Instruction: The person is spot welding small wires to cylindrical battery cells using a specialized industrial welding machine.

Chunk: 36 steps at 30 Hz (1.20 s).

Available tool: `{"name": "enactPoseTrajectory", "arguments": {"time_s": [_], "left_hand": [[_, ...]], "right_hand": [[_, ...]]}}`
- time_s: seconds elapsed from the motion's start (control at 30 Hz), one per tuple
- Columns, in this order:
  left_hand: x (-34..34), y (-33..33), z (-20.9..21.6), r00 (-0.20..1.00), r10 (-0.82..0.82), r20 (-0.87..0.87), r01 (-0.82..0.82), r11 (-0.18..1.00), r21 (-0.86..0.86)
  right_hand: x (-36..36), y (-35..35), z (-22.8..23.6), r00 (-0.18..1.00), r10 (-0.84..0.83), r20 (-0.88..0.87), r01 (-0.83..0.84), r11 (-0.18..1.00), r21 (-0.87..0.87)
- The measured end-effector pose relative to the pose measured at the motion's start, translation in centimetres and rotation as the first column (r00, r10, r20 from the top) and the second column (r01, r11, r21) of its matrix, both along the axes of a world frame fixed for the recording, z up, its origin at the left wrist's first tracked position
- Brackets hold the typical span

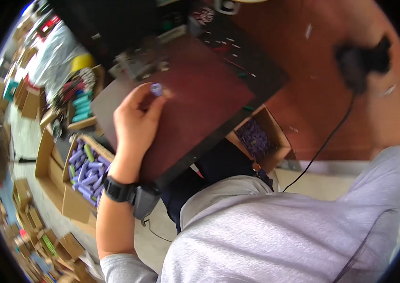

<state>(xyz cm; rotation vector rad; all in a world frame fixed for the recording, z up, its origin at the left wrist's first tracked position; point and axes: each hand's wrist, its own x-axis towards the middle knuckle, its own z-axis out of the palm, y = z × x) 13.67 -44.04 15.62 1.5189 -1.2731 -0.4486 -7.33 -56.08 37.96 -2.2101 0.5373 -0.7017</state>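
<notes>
My left hand [137,115] pinches a small purple cylindrical battery cell [156,89] between thumb and fingers, one round end showing. The hand is over a dark reddish mat [200,113] on the workbench, close to a blurred metal fixture [138,63]. A black band with a grey-black device sits on my left wrist. Off to the right, my right arm reaches away over a reddish-brown surface [285,28]. Motion smears my right hand [353,23], so its fingers cannot be made out. A black wrist device [360,63] with a cable is on that arm.
Left of the bench, a cardboard box [75,200] holds many purple cells and a few green ones. Another box [86,123] contains teal cylinders. Below the mat's right edge, a carton [278,137] holds small purple pieces. A black cable [323,153] hangs at the right.
</notes>
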Motion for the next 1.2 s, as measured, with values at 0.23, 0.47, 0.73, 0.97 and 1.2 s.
{"name": "enactPoseTrajectory", "arguments": {"time_s": [0.23, 0.47, 0.73, 0.97, 1.2], "left_hand": [[0.3, 1.0, 0.6, 0.998, 0.051, 0.024, -0.052, 0.998, 0.040], [0.4, 0.9, 0.6, 0.992, 0.111, 0.064, -0.116, 0.991, 0.070], [0.2, 0.4, 0.5, 0.973, 0.146, 0.178, -0.159, 0.985, 0.062], [0.0, 0.3, 0.3, 0.957, 0.190, 0.217, -0.204, 0.978, 0.043], [0.0, 0.2, 0.2, 0.939, 0.227, 0.259, -0.251, 0.966, 0.062]], "right_hand": [[6.0, 0.8, -17.3, 0.987, 0.096, 0.129, -0.161, 0.623, 0.765], [8.9, 0.6, -20.2, 0.967, 0.077, 0.244, -0.244, 0.559, 0.792], [9.0, 0.1, -21.4, 0.952, 0.042, 0.304, -0.262, 0.626, 0.735], [8.9, 0.0, -21.5, 0.946, 0.024, 0.324, -0.268, 0.623, 0.735], [9.0, 0.0, -21.7, 0.945, 0.002, 0.326, -0.262, 0.599, 0.757]]}}
